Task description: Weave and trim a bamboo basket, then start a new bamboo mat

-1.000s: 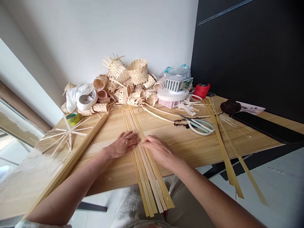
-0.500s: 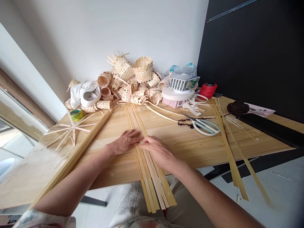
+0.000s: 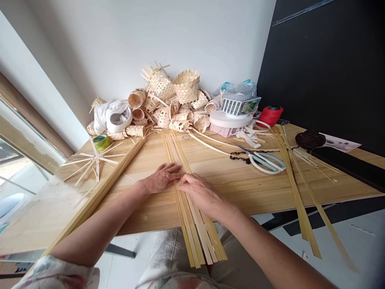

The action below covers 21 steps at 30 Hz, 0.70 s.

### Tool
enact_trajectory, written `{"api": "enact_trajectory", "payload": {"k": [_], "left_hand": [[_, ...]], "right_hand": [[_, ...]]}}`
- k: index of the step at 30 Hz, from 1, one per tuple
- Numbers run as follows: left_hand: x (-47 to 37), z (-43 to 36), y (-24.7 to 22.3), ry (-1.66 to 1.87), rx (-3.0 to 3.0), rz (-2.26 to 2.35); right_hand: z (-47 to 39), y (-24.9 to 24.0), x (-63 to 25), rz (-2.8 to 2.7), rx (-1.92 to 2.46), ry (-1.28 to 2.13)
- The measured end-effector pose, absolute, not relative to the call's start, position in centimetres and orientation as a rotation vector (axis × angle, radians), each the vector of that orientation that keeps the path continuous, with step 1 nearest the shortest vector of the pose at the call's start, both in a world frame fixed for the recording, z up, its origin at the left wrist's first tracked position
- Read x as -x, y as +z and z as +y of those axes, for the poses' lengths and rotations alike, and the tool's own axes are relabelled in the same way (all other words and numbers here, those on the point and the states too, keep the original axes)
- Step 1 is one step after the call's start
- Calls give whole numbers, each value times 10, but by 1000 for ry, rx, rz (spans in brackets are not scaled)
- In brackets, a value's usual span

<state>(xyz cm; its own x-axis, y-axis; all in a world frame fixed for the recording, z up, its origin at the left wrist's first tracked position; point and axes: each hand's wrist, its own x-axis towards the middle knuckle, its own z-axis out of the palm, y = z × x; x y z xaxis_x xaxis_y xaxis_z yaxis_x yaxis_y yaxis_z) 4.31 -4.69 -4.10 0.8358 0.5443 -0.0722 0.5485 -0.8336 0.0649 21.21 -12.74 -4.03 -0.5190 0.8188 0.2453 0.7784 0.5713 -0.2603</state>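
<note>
Several long bamboo strips [image 3: 195, 237] lie side by side in front of me, running from the table's middle out over its front edge. My left hand [image 3: 162, 178] lies flat across them with its fingers stretched out. From the right, my right hand [image 3: 198, 190] rests on the same strips, its fingers curled and the fingertips close to those of my left hand. Thumb and index finger look pinched together at the strips; whether one strip is between them is hidden. Beyond both hands, the far ends of the strips rest on the wooden tabletop [image 3: 144, 160].
Woven baskets [image 3: 186, 86] are heaped against the wall. White-handled scissors [image 3: 266, 162] lie right of the strips, near a dark yarn ball [image 3: 309, 139] and a red thread spool [image 3: 270, 116]. More strips [image 3: 296, 192] overhang at right; a strip bundle [image 3: 111, 186] lies left, beside a star-shaped strip base [image 3: 96, 157].
The whole view has shifted slightly, so things on the table appear a little farther right. My hands stay in nearly the same place on the bamboo strips.
</note>
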Motion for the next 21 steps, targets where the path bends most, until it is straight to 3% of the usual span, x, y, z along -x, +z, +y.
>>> {"api": "enact_trajectory", "payload": {"k": [13,21], "left_hand": [[-43,-51,-38,-58,-2932,849],[13,-72,13,191,-2864,1358]], "right_hand": [[-128,-63,-203,-2387,1236,208],[-123,-53,-199,-2538,1228,226]]}}
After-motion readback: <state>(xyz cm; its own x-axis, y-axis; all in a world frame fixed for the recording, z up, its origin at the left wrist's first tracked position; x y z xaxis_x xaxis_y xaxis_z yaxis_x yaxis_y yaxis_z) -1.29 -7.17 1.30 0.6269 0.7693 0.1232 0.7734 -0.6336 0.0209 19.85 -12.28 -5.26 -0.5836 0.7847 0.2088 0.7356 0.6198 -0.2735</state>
